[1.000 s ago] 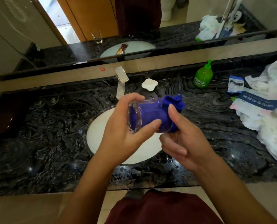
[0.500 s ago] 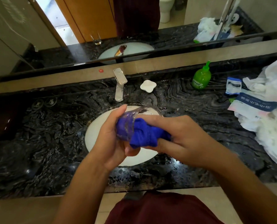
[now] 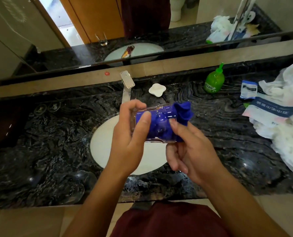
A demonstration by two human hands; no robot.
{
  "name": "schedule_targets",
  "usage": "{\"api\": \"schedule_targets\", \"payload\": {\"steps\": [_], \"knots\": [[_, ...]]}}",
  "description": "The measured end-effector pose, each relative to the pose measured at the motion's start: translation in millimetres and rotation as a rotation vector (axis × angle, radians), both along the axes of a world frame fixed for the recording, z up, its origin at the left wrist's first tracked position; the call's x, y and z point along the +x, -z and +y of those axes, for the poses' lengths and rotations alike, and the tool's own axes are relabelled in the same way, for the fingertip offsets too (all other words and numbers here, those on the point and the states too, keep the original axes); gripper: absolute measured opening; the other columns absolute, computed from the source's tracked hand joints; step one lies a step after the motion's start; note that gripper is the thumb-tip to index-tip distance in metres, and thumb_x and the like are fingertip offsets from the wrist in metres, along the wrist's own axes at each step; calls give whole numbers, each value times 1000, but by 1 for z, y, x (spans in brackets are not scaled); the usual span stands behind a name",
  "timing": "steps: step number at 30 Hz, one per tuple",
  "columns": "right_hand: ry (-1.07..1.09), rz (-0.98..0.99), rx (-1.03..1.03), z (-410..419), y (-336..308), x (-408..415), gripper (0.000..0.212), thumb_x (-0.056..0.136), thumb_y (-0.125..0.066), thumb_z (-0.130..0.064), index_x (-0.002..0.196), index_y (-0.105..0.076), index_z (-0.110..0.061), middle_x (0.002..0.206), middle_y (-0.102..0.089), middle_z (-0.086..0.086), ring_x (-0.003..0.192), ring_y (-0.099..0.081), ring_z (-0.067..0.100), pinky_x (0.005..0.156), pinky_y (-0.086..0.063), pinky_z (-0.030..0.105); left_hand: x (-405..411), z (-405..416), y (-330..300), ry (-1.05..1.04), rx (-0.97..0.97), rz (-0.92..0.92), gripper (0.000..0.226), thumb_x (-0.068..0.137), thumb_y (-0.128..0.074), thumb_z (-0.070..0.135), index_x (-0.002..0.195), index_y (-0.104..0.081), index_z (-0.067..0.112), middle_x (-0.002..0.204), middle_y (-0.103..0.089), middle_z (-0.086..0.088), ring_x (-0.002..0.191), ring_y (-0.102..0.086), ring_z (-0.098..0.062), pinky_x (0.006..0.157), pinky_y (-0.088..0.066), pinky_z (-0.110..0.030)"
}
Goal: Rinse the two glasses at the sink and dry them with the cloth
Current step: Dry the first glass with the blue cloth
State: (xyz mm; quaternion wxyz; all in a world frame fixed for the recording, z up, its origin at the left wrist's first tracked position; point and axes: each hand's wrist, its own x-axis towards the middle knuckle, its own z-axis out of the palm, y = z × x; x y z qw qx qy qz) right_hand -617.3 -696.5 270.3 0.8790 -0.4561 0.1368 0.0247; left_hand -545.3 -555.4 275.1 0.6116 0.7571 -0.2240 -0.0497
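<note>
left hand (image 3: 130, 134) grips glass (image 3: 152, 124) sideways; right hand (image 3: 190, 151) pinches cloth (image 3: 183, 112) stuffed inside. wet, slippery, fragile: hold the body, not the rim.

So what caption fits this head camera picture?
Left hand holds a glass stuffed with blue cloth above the sink.
</note>
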Motion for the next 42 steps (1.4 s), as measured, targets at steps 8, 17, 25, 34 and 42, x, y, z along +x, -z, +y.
{"api": "schedule_targets", "payload": {"steps": [8, 17, 25, 34, 42], "knots": [[-204, -328, -792, -27, -15, -5, 42, 98, -55, -2, 126, -64, -32, 67, -73, -4, 47, -68, 9, 50, -44, 10, 1, -12, 9, -100, -295, 760, 43, 96, -51, 52, 96, -67, 12, 66, -61, -10, 42, -50, -21, 38, -34, -21], [-465, -589, -1433, -52, -23, 4, 54, 69, -39, -17, 101, -80, -34, 121, -70, -14, 104, -68, 9, 86, -56, 37, 3, 3, 37, 151, -227, 1123, 54, 83, -61, 60, 91, -65, 7, 57, -51, -11, 31, -47, -19, 33, -33, -15], [-10, -649, -1276, -32, -4, 1, 42, 86, -53, 1, 116, -77, -16, 129, -67, -1, 120, -64, 10, 103, -48, 21, 15, 7, 31, 195, -347, 1073, 46, 90, -57, 55, 97, -67, 10, 61, -42, -8, 31, -42, -18, 39, -13, -22], [-238, -408, -1033, -36, -6, 2, 27, 92, -63, -7, 113, -73, -21, 86, -74, -7, 70, -65, 10, 65, -50, 32, 8, 5, 19, 35, -183, 822, 44, 92, -53, 48, 79, -72, 10, 48, -55, -8, 28, -44, -16, 29, -30, -16], [149, -173, -142, -41, 12, 0, 25, 58, -80, -44, 70, -73, -22, 73, -50, 35, 35, -33, 21, 36, -23, 15, 17, 11, 15, 16, -283, 867, 48, 91, -53, 50, 106, -66, 7, 73, -54, -16, 32, -45, -17, 31, -30, -15]]}}
